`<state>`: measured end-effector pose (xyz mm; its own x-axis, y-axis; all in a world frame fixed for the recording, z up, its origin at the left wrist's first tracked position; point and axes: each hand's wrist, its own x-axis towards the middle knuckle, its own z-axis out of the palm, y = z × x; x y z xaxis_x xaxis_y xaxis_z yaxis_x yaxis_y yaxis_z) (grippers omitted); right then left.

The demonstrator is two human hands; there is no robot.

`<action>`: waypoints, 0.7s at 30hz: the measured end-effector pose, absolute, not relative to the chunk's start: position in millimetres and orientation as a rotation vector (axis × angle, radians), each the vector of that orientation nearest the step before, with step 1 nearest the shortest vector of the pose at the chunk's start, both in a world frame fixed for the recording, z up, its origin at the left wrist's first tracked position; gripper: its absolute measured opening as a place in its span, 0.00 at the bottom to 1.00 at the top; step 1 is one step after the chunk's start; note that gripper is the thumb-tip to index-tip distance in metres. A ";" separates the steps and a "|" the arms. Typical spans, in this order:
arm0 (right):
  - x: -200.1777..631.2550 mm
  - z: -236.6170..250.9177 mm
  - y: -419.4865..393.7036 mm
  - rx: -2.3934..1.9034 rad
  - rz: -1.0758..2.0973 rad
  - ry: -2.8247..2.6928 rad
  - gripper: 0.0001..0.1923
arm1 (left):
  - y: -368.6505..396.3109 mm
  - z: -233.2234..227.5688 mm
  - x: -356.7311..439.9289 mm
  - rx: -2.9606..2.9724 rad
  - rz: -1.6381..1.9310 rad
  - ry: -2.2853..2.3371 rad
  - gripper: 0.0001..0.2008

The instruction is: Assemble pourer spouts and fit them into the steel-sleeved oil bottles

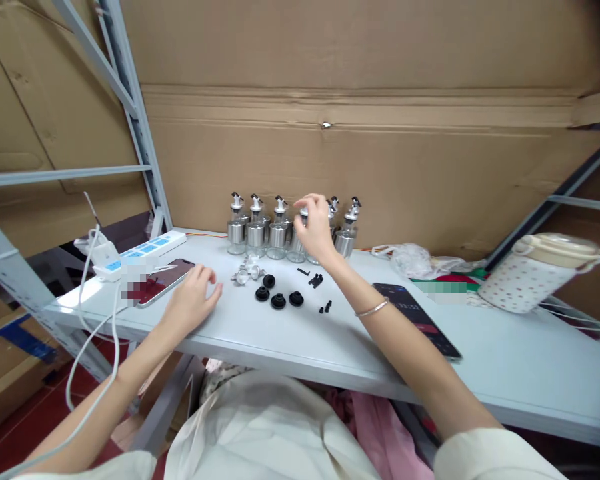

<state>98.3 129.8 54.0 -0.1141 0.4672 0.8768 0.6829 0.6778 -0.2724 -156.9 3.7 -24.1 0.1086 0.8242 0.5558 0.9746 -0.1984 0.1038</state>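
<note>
The left hand (194,297) curls loosely, empty; whether the right hand (314,223) grips the bottles (279,233) behind it is unclear. Glass looks fragile; metal sleeves (256,235) suit holding.

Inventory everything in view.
Bottles: several, clear, silvery, back
Round parts: four, black, centre
Fittings: several, silvery, centre
Bits: several, black, centre
Phones: two, dark, sides
Power strip: one, white, left
Cables: several, white, left
Container: one, white, right
Plastic: some, whitish, right
Cloth: some, pink, below
Table: one, pale, centre
Cardboard: several, brown, behind
Bars: several, grey, sides
Clothing: some, cream, foreground
Bracelet: one, silvery, right wrist
Left hand: one, bare, left
Right hand: one, bare, at bottles
</note>
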 end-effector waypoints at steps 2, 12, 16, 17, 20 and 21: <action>94.6 41.0 119.5 -0.917 -0.203 -1.850 0.08 | -5.1 -29.3 -177.9 -1.941 -0.501 -1.891 0.09; 116.0 10.0 92.7 -0.974 -0.083 -1.998 0.06 | -7.8 -15.4 -242.6 -1.605 -0.108 -2.461 0.36; 111.1 7.6 87.7 -0.955 0.064 -2.146 0.07 | 10.2 -6.2 -263.8 -1.840 -0.025 -2.561 0.36; 108.4 6.8 85.9 -0.947 0.095 -2.193 0.08 | 13.8 -3.3 -266.8 -1.873 0.022 -2.544 0.36; 101.2 5.2 81.0 -0.937 0.140 -2.307 0.10 | 19.1 6.0 -272.5 -1.931 0.135 -2.557 0.38; 100.2 5.0 80.0 -0.932 0.151 -2.324 0.10 | 18.8 8.4 -274.4 -1.947 0.152 -2.576 0.39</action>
